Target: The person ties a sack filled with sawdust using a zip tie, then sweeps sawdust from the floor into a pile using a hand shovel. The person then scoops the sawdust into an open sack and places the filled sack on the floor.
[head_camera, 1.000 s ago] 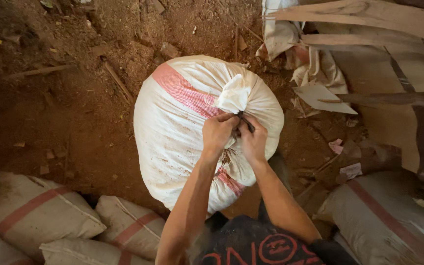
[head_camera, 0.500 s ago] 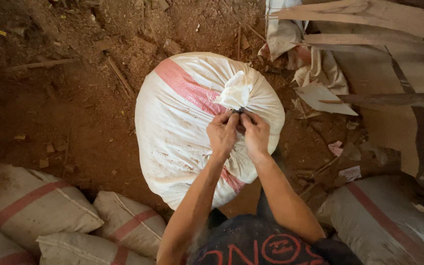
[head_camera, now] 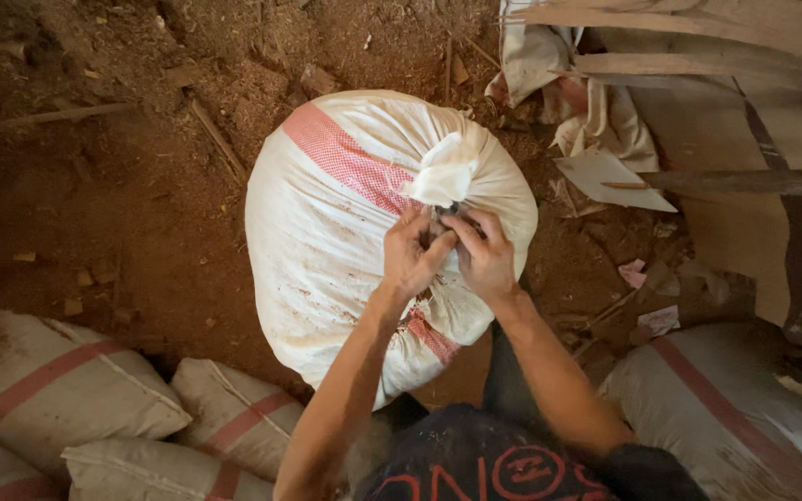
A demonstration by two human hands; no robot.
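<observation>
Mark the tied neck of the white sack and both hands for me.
tied neck (head_camera: 440, 176), head view, on the bunched white cloth.
left hand (head_camera: 412, 255), head view, on the back of the hand.
right hand (head_camera: 486, 260), head view, on the back of the hand.

Bare dirt floor (head_camera: 95, 213), reddish-brown, littered with wood chips and small debris. A thin stick (head_camera: 218, 139) lies on it near another long stick (head_camera: 58, 114) at upper left. Filled white sacks with red stripes (head_camera: 58, 399) piled along the lower left edge; another striped sack (head_camera: 735, 417) at lower right. Upper right: weathered wooden planks (head_camera: 698, 23) and a flat brown board (head_camera: 726, 213), crumpled empty sack cloth (head_camera: 596, 111) beside them, a pale cardboard scrap (head_camera: 605, 176) and paper bits (head_camera: 647, 297). Warm, dim light.
</observation>
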